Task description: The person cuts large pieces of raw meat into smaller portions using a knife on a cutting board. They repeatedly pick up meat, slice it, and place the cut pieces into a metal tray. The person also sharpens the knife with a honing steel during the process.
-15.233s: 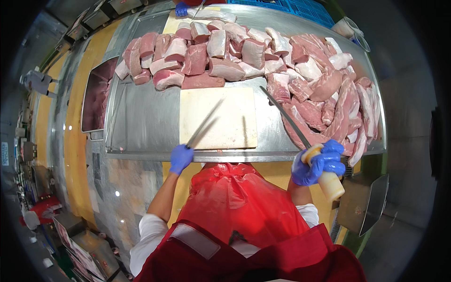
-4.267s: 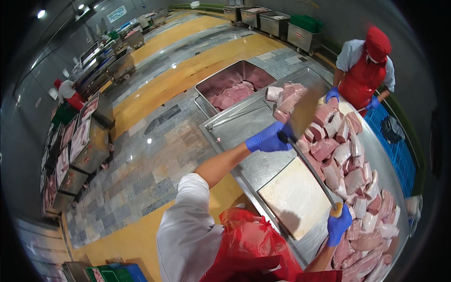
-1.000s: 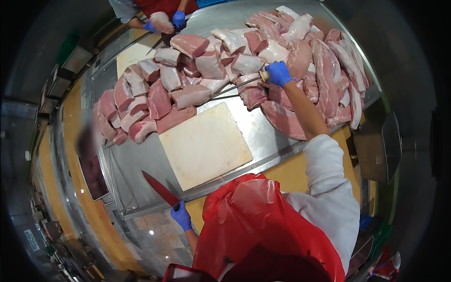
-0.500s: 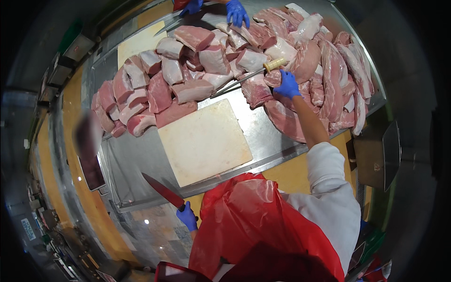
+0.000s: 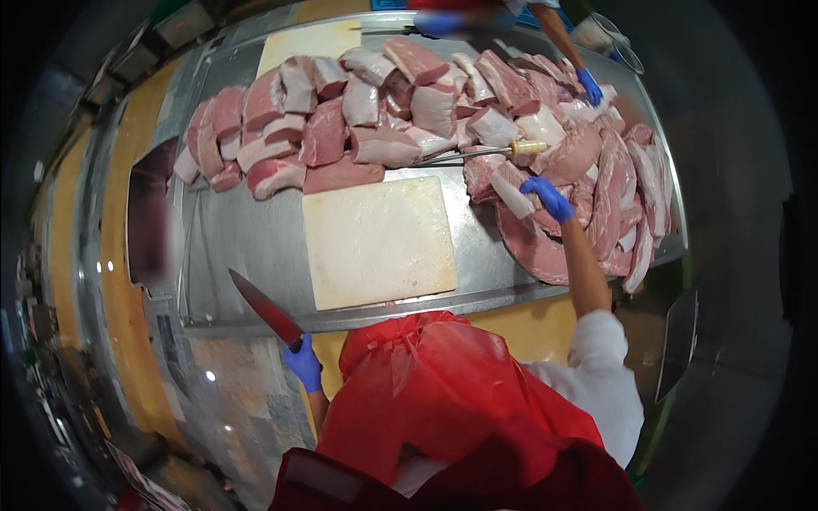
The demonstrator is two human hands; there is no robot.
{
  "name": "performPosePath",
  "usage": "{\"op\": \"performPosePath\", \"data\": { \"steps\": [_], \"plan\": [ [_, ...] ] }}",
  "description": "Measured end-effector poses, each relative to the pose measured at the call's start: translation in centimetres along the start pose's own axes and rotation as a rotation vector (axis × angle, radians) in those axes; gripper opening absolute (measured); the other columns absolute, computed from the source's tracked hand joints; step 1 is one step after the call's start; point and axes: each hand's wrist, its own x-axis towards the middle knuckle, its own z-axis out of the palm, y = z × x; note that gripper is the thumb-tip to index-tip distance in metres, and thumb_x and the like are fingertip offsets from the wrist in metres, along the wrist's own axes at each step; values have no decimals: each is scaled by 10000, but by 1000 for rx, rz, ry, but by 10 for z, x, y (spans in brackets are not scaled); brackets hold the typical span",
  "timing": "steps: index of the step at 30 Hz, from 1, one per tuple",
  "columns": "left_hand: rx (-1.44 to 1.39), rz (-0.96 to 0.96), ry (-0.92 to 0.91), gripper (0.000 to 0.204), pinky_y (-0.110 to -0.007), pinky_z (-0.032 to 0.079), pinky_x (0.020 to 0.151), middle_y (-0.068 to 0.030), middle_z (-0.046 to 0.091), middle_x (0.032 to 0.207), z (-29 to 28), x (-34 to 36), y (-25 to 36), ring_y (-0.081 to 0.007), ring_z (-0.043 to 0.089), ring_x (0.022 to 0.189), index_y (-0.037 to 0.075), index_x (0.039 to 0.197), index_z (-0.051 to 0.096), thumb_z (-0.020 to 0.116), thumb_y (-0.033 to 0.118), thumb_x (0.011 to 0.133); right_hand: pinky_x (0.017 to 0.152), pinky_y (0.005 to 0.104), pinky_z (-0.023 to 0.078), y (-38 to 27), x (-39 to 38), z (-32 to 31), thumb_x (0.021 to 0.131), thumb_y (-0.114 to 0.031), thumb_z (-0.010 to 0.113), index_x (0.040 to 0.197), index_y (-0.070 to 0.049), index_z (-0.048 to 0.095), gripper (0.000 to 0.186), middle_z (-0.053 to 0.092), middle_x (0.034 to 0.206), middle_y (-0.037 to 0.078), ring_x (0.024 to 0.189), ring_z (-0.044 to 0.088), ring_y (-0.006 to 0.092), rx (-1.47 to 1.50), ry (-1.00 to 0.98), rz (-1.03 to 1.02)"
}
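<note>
My left hand [image 5: 302, 362], in a blue glove, holds a knife [image 5: 264, 307] by its handle at the table's near edge, with the blade pointing up and left. My right hand [image 5: 550, 198], also gloved in blue, reaches out to the right and closes on a pale-edged piece of meat [image 5: 511, 192] at the edge of the meat pile [image 5: 383, 128]. A sharpening steel [image 5: 528, 147] with a yellow handle lies on the pile just above that hand. A bare cream cutting board [image 5: 379, 243] sits between my hands.
Raw pink slabs cover the back and right of the steel table [image 5: 239, 247]. A co-worker's blue-gloved hands [image 5: 588, 85] work on the far side, near a second cutting board [image 5: 311, 43]. A dark recessed bin [image 5: 149, 213] lies to the left.
My right hand has let go of the sharpening steel, which now rests on the meat, and has dropped onto a piece of meat. My left hand with the knife has stayed at the near edge.
</note>
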Motion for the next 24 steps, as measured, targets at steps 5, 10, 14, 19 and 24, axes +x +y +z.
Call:
{"op": "performPosePath", "data": {
  "steps": [5, 10, 14, 19, 24],
  "plan": [
    [-105, -61, -52, 228, -280, 315, 456, 40, 480, 595, -6, -16, 44, -51, 419, 505, 48, 702, 585, 720, 148, 856, 916, 369, 493, -111, -58, 157, 815, -342, 706, 1363, 65, 485, 718, 607, 1229, 200, 1088, 594, 231, 107, 360, -165],
    [-104, 63, -169, 223, -259, 344, 547, 68, 492, 664, 10, 1, 65, -32, 408, 639, 5, 728, 599, 688, 145, 877, 1013, 505, 420, -97, -44, 308, 715, -597, 781, 1523, -6, 259, 1129, 447, 1358, 337, 1209, 504, 455, -610, 206, 118],
    [-51, 165, -290, 177, -276, 412, 591, 18, 557, 692, 22, 2, 94, -57, 459, 643, -31, 907, 642, 680, 142, 911, 1059, 581, 330, -92, -35, 333, 712, -600, 793, 1546, -44, 225, 1152, 382, 1385, 362, 1286, 398, 492, -696, 342, -209],
    [-75, 114, -529, 372, -292, 483, 668, -46, 609, 783, 47, -1, 109, -101, 539, 691, -12, 1282, 531, 611, 172, 969, 1108, 569, 284, -80, -7, 324, 844, -495, 704, 1519, -33, 322, 902, 318, 1497, 336, 1367, 340, 491, -711, 326, -593],
    [-13, 15, -865, 622, -303, 511, 693, -63, 598, 840, 76, 8, 141, -125, 562, 695, 235, 1580, 257, 514, 201, 1015, 1170, 474, 273, -63, 10, 328, 885, -292, 665, 1530, -84, 331, 756, 246, 1554, 311, 1433, 276, 463, -530, 242, -480]
  ]
}}
